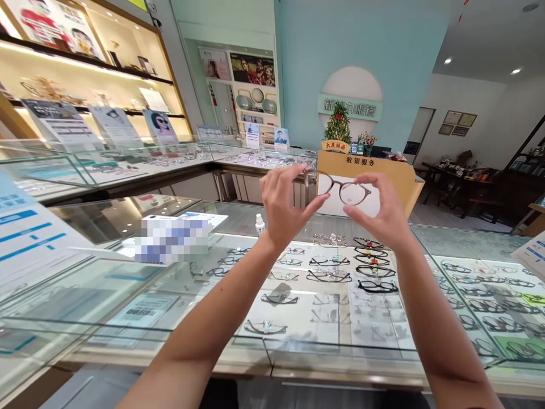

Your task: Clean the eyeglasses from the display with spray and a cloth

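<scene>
Item: round brown-rimmed eyeglass frame with clear lenses (pixel 351 193), raised above the counter between both hands, lenses upright and facing along the line of view.

Left hand (pixel 279 199): thumb and forefinger at the frame's left end, thumb by the lower rim, forefinger higher; the other fingers curl back, which appears to leave the lens uncovered. Exact contact too small to tell.

Right hand (pixel 385 213): thumb and forefinger parted about the right lens, below and above it, a light edge hold. The two-sided grip probably keeps the frame level and the lens faces free of fingers.

Below the grip: long glass-topped display counter (pixel 298 353); beneath its pane, spectacles in rows, including a column of dark-rimmed spectacles (pixel 374 270) in front of the right forearm, apparently spaced for viewing from above.

Left of the left wrist: small white plastic bottle (pixel 259 223), upright; farther left, white-and-blue printed box-like item (pixel 170 238), blurred.

Beyond the grip: light-wood service desk (pixel 398 177), bearing a leafy green potted plant (pixel 338 125), likely ornamental.
</scene>
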Demonstrator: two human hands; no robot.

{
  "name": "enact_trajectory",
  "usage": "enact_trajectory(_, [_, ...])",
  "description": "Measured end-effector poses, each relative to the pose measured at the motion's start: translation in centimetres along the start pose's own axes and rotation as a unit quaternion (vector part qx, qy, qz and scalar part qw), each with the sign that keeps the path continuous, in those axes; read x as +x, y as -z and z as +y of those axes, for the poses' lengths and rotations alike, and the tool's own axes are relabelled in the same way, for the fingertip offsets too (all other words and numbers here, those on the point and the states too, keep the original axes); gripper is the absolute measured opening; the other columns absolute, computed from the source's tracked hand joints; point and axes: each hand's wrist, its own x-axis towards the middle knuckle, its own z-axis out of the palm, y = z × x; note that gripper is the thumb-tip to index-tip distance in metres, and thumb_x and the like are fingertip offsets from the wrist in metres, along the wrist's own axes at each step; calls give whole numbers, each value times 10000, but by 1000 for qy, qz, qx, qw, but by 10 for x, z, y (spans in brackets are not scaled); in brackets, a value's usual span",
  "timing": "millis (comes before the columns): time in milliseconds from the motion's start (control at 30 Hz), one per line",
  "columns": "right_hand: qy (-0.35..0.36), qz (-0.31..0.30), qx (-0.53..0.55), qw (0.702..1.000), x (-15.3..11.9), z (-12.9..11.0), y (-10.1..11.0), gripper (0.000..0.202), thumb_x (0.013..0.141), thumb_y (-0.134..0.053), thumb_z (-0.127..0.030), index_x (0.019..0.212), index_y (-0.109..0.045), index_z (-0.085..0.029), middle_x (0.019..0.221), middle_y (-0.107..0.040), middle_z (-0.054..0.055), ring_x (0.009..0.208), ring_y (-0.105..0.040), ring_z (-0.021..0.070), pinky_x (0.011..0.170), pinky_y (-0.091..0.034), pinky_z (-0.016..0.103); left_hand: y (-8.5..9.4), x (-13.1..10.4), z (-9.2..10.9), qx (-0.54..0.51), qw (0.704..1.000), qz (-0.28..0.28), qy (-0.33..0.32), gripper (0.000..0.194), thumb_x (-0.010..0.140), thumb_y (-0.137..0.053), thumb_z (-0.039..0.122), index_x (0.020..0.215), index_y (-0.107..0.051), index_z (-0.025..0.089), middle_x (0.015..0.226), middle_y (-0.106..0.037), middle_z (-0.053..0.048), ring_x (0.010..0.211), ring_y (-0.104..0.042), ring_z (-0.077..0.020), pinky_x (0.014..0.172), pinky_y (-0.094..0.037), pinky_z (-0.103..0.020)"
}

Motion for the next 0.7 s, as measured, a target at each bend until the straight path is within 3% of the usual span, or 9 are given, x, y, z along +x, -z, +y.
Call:
enact_trajectory(100, [60, 66, -19, 996, 11, -6, 1, 633, 870, -848, -569, 1378, -587, -297, 1380, -681, 98, 1293, -648, 297, 1164, -504, 536, 1, 32, 7, 4, 999, 29, -20, 721, 767, -892, 738, 1278, -668, 281, 1216, -761, -63, 1139, -678, -300, 1082, -479, -537])
enact_trajectory(200, [83, 133, -21, 987, 14, -9, -6, 617, 908, -822, -576, 1402, -579, -297, 1360, -670, 111, 1318, -640, 312, 1183, -497, 554, 7, 46, 27, 21, 999, 6, 28, 657, 829, -874, 674, 1300, -643, 278, 1268, -737, -89, 1228, -682, -333, 1090, -512, -524])
enact_trajectory(300, [83, 152, -17, 985, 13, -8, -10, 537, 937, -795, -580, 1355, -610, -300, 1207, -695, 86, 1181, -682, 291, 1104, -544, 532, 11, 44, 40, 8, 1000, 9, 22, 605, 847, -883, 620, 1286, -640, 283, 1214, -731, -72, 1187, -698, -315, 1052, -539, -494])
enact_trajectory(400, [84, 158, -4, 984, 12, -4, -9, 474, 943, -786, -587, 1296, -642, -307, 1084, -692, 50, 1028, -695, 253, 1009, -578, 492, 11, 38, 40, -2, 1000, 23, 9, 563, 847, -888, 607, 1244, -657, 283, 1128, -731, -51, 1097, -711, -285, 984, -565, -457])
enact_trajectory(533, [83, 149, -9, 985, 7, -7, -3, 495, 906, -835, -571, 1291, -668, -308, 1051, -699, 40, 997, -688, 247, 965, -589, 469, 13, 34, 40, -16, 999, 25, 29, 566, 830, -898, 625, 1207, -672, 268, 1043, -726, -24, 971, -716, -230, 887, -578, -387])
enact_trajectory(700, [81, 144, -24, 986, -1, -17, 10, 446, 929, -817, -569, 1267, -700, -302, 1003, -708, 32, 947, -693, 236, 916, -595, 455, 20, 33, 56, -62, 995, -7, 82, 540, 813, -934, 569, 1170, -691, 245, 1022, -725, -12, 895, -700, -186, 851, -570, -352])
